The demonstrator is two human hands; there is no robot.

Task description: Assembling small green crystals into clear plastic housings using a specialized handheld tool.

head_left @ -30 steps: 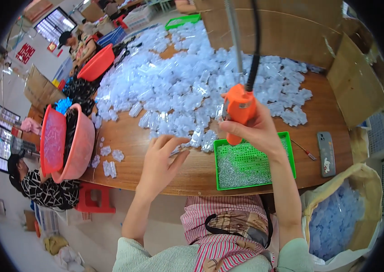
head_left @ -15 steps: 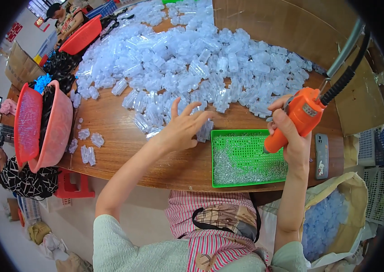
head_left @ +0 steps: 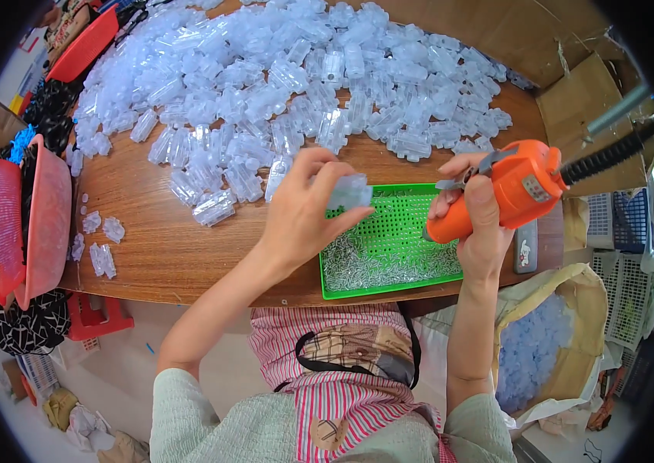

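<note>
I pinch one clear plastic piece [head_left: 352,192] in my left grip [head_left: 304,207], thumb and fingers parted only by its width, over the far-left corner of one green tray [head_left: 389,291], while my right grip [head_left: 484,235] wraps one orange power tool [head_left: 508,187]. Bare surface [head_left: 169,258] opens leftward from the tray, near the front edge. Beyond, an uncountable pile of clear pieces [head_left: 265,77] blocks the way; one phone [head_left: 526,251] lies right, two basins [head_left: 50,224] left.

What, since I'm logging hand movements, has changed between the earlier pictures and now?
The left hand has moved right, from the near edge of the plastic pile to the back-left corner of the green tray, and now holds a clear plastic piece. The orange electric screwdriver, upright earlier, now tilts right. The right hand still grips it; tray and smartphone stay on the table.
</note>
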